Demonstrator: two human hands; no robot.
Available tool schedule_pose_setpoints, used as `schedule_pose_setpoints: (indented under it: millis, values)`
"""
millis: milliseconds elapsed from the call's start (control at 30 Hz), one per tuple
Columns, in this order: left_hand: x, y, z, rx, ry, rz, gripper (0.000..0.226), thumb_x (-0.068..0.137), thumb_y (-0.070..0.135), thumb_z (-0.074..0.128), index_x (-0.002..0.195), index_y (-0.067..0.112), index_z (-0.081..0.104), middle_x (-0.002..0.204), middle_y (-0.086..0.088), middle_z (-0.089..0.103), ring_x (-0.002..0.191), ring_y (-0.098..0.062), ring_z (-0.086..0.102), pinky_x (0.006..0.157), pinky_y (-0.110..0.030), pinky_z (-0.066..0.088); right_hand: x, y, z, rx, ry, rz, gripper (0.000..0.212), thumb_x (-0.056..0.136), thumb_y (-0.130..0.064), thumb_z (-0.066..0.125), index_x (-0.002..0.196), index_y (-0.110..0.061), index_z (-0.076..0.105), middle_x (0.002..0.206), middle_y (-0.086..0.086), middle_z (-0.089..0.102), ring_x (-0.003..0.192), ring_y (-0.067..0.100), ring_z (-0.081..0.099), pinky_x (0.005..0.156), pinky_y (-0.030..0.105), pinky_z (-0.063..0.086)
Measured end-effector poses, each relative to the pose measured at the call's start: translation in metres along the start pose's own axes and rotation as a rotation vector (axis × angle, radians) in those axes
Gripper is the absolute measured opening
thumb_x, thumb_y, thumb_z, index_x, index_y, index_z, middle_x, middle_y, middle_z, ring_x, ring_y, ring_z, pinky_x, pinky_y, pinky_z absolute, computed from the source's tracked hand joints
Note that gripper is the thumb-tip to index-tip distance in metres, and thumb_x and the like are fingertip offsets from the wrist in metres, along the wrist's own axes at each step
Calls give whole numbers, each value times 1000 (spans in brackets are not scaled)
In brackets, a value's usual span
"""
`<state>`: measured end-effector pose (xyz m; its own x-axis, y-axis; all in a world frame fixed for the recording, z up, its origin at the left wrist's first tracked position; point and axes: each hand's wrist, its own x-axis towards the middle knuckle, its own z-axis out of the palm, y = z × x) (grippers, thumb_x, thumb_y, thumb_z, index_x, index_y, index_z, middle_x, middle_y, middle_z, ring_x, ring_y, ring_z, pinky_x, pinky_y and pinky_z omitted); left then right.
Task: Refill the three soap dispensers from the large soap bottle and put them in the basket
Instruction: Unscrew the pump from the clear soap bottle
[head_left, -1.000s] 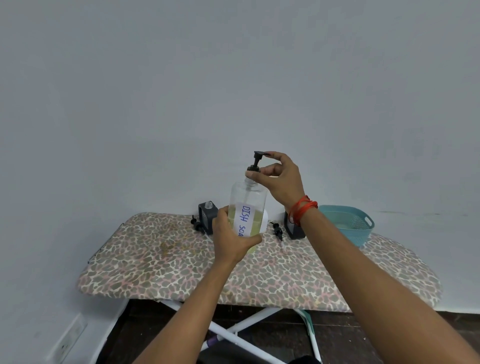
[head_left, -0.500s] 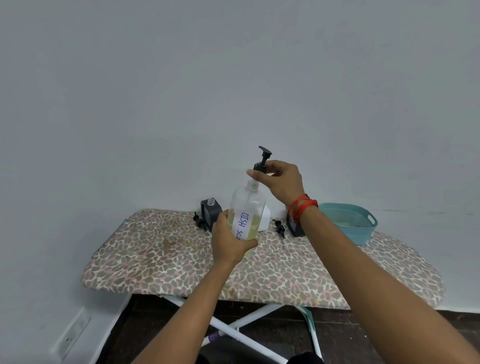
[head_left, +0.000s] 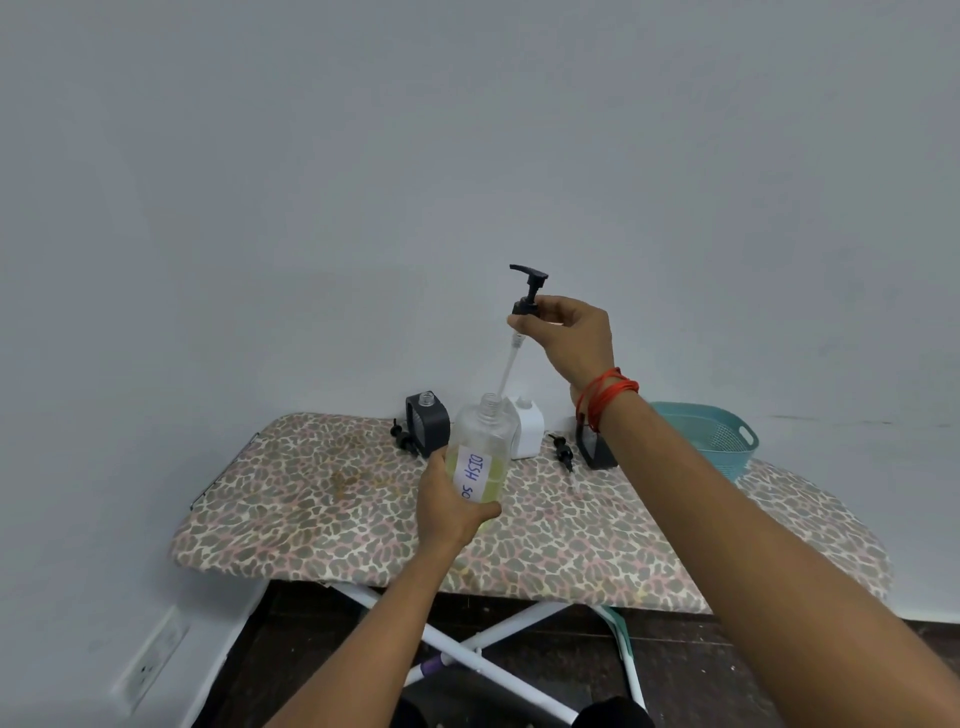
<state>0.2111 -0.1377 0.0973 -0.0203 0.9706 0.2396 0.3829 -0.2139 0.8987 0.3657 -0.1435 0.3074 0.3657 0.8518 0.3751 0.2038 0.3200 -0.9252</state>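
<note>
Your left hand (head_left: 447, 506) grips the soap bottle (head_left: 480, 457) over the board (head_left: 311, 519), your right hand (head_left: 571, 338) pinches its pump (head_left: 527, 291) above, tube reaching the neck, 3 dispensers (head_left: 428, 423) behind.

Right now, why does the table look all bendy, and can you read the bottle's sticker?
Head view: the wide lens bows the edges of the ironing board; light is soft, no glare; the label on the soap bottle is sharp, reading DISH SO, the rest behind the left hand.
</note>
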Motion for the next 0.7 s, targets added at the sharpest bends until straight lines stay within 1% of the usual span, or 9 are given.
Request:
schedule_pose_setpoints:
  millis: [67, 133, 267, 300, 433, 500, 567, 633, 700]
  values:
    - [0, 1, -1, 11, -4, 11, 94, 46, 20, 99, 125, 24, 47, 111, 1, 60, 98, -21, 60, 76, -37, 54, -3, -2, 1, 89, 29, 4, 21, 75, -16, 83, 95, -18, 79, 91, -5, 77, 91, 7, 71, 91, 27, 51]
    - [1, 1, -1, 16, -7, 18, 95, 45, 23, 98, 126, 25, 47, 111, 2, 60, 98, -21, 60, 77, -40, 56, -4, -1, 2, 97, 59, -30, 18, 76, -17, 82, 94, -20, 79, 91, -6, 77, 92, 8, 70, 95, 29, 50]
    - [3, 1, -1, 30, -8, 41, 96, 45, 25, 97, 128, 23, 47, 111, 2, 59, 98, -20, 59, 77, -40, 55, -6, 1, 2, 111, 78, -63, 18, 76, -19, 82, 93, -23, 79, 93, -7, 77, 95, 8, 70, 99, 33, 50]
    - [3, 1, 0, 34, -9, 48, 96, 46, 24, 97, 128, 23, 47, 111, 2, 59, 98, -20, 58, 78, -40, 55, -5, 2, 2, 120, 86, -61, 18, 76, -19, 82, 94, -22, 79, 93, -7, 77, 95, 8, 70, 98, 32, 50]
    - [2, -2, 2, 36, -17, 52, 94, 47, 21, 98, 127, 21, 48, 110, 4, 57, 97, -19, 58, 76, -37, 53, -4, 1, 0, 150, 61, -63, 22, 79, -14, 81, 100, -15, 78, 94, -5, 77, 91, 4, 70, 89, 20, 49]
    - [1, -5, 4, 57, -23, 32, 95, 47, 24, 99, 129, 21, 49, 110, 6, 57, 97, -17, 58, 76, -34, 50, -3, 0, 0, 122, 66, -95, 28, 77, -13, 82, 104, -14, 74, 94, -4, 77, 94, 6, 71, 92, 24, 51]
    - [-2, -10, 6, 84, -29, -3, 95, 49, 25, 100, 130, 19, 50, 109, 8, 57, 95, -15, 56, 76, -31, 46, 0, -3, -1, 118, 86, -104, 32, 75, -14, 84, 104, -13, 72, 94, -4, 77, 96, 9, 71, 96, 34, 52]
    - [-5, -16, 7, 95, -31, -40, 91, 50, 24, 100, 127, 18, 51, 105, 7, 56, 92, -15, 55, 74, -29, 42, 5, -6, -3, 111, 109, -113, 33, 72, -18, 86, 102, -11, 73, 94, -5, 77, 96, 11, 71, 97, 41, 53]
    - [-7, -23, 9, 86, -32, -66, 87, 50, 22, 99, 123, 17, 52, 103, 6, 57, 93, -18, 57, 74, -28, 41, 9, -12, -6, 116, 122, -137, 33, 71, -21, 87, 100, -11, 74, 95, -5, 77, 96, 12, 71, 96, 43, 53]
